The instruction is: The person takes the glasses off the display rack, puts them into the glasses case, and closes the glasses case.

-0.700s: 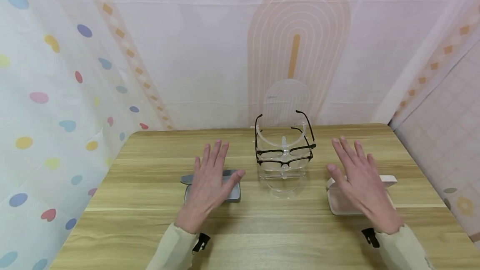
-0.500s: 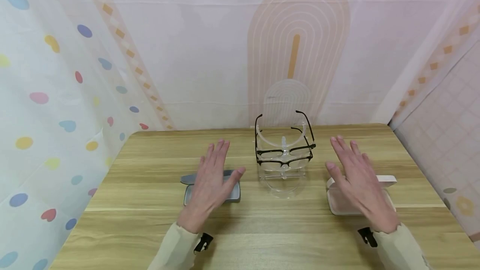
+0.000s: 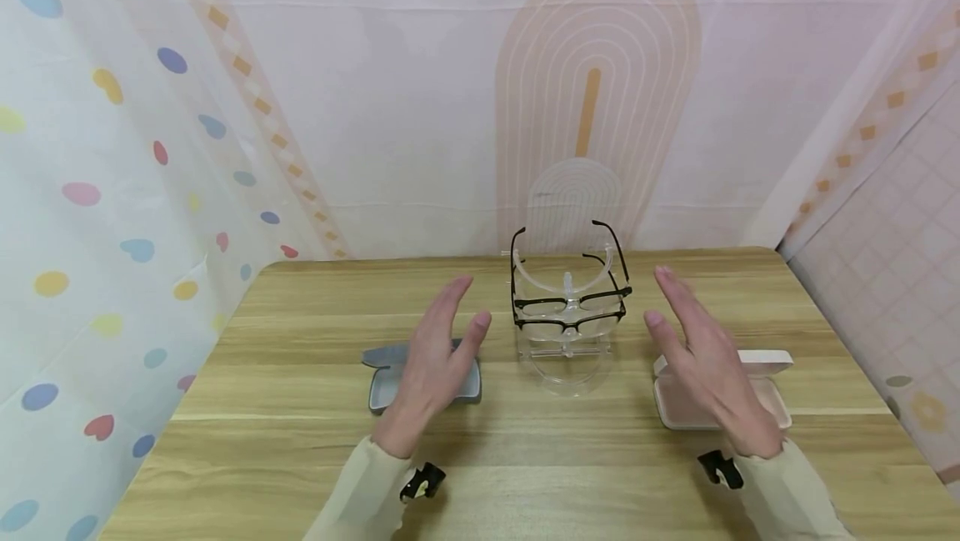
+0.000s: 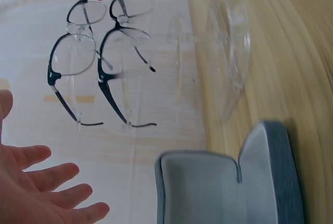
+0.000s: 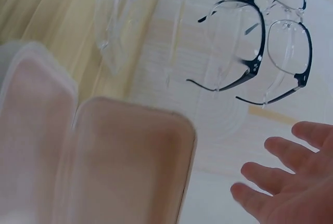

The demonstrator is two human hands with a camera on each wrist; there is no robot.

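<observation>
Holding the left hand (image 3: 435, 358) and right hand (image 3: 708, 366) raised, unclenched and grasping nothing, spaced apart probably to leave room between. Showing the grey case (image 3: 386, 389) at lower left of centre and the white case (image 3: 678, 409) at lower right on the table (image 3: 300, 358), hinged back, apparently for access; displaying beyond, near centre, the lower glasses (image 3: 546, 323) and upper glasses (image 3: 600, 298) on the stand (image 3: 567, 351), likely tiered to avoid rubbing, before the curtain (image 3: 390, 107).

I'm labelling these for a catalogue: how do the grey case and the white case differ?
The grey case has a pale grey lining, the white case a pinkish-beige one. The grey case lies left of the clear stand, the white case right of it. Both lie open on the table.
</observation>
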